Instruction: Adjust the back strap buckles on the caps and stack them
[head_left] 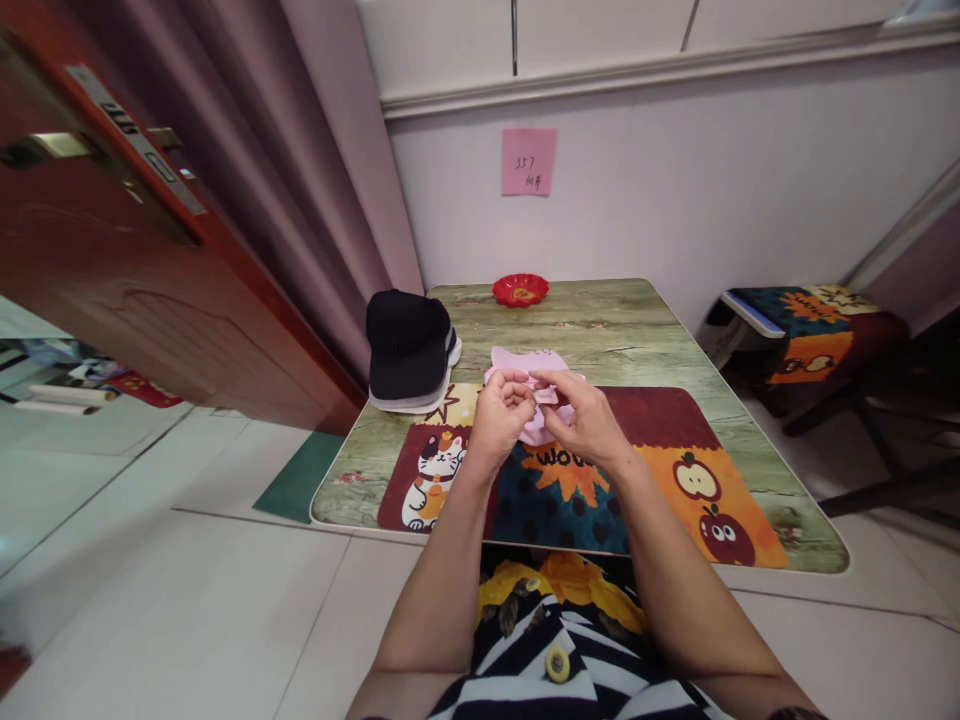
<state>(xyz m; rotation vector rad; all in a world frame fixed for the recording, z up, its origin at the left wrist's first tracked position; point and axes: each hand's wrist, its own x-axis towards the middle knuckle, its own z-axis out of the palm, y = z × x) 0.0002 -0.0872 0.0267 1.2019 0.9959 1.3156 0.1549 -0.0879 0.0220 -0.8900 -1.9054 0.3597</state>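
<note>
A pink cloth item, perhaps a cap, lies on the colourful mat near the middle of the table. Above it my left hand has its fingers curled and pinched at the left edge of a small pink strap or flap. From the right, my right hand pinches the same strap between thumb and fingers. Both hands hide much of the pink item, so its full shape cannot be made out.
Black and white caps are stacked at the table's left edge. A red scalloped dish sits at the back by the wall. A pink note hangs above. A covered stool stands to the right, a wooden door to the left.
</note>
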